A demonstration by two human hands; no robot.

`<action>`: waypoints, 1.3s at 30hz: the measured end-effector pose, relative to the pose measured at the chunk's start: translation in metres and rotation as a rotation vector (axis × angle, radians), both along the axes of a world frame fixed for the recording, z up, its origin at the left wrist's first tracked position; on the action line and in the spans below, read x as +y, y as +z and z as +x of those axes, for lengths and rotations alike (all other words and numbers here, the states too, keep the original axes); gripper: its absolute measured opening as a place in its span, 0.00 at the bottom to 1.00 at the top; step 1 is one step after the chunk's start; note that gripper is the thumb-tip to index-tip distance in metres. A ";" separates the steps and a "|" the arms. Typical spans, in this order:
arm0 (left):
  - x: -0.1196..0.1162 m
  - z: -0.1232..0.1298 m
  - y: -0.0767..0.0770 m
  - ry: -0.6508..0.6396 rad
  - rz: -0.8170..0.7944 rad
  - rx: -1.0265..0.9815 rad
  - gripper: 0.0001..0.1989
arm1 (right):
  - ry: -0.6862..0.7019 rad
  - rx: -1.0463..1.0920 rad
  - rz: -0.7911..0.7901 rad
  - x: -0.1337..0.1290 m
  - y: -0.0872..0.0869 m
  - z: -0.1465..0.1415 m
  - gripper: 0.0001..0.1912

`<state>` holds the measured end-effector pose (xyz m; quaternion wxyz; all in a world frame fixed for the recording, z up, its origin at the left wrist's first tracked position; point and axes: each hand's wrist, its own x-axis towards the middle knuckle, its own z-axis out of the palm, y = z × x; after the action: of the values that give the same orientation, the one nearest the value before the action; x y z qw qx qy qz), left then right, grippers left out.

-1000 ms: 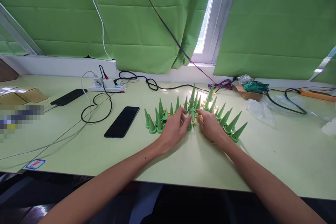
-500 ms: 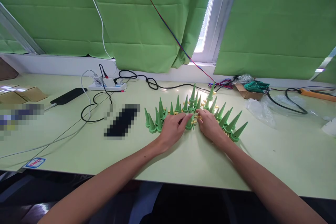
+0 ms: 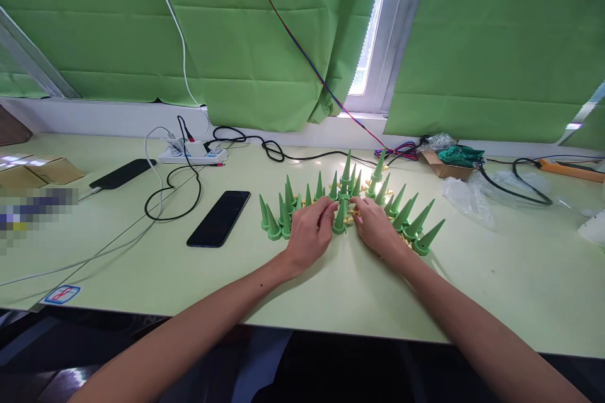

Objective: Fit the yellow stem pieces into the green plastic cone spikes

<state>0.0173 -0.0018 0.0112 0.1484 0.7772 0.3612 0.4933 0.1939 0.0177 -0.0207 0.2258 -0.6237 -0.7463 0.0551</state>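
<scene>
Many green cones with small yellow pieces between them stand in a cluster on the pale table [image 3: 302, 296]. At the cluster's front middle, my left hand [image 3: 312, 232] has its fingers curled together beside a green cone [image 3: 339, 220]; what they pinch, if anything, is hidden. My right hand [image 3: 375, 225] is on the other side of that cone, its fingers bent near a yellow piece [image 3: 350, 217]; its fingertips are too small to read clearly. More green cones [image 3: 428, 239] lean outward to the right of my right hand.
A black phone [image 3: 218, 219] lies left of the cones. Farther left are a black power bank [image 3: 125, 174], a power strip [image 3: 193, 154] with cables and cardboard boxes [image 3: 51, 170]. At the back right sit an open carton [image 3: 444, 166], clear plastic bags [image 3: 467, 200] and an orange tool [image 3: 571, 170].
My left thumb has drawn back slightly from the middle cone and folded against the fingers. My right hand stays almost in place.
</scene>
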 end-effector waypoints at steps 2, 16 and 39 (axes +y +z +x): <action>0.000 0.001 -0.001 -0.023 -0.006 -0.035 0.10 | -0.012 -0.015 -0.002 -0.001 0.001 -0.001 0.18; -0.001 0.001 -0.003 -0.072 0.047 -0.046 0.09 | -0.002 0.013 0.047 -0.001 -0.001 -0.002 0.15; 0.000 0.003 -0.003 -0.118 0.053 -0.023 0.07 | 0.016 0.146 0.337 -0.002 0.006 -0.001 0.13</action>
<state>0.0202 -0.0019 0.0082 0.1607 0.7952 0.3000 0.5019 0.1929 0.0154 -0.0147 0.3802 -0.5654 -0.7316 -0.0240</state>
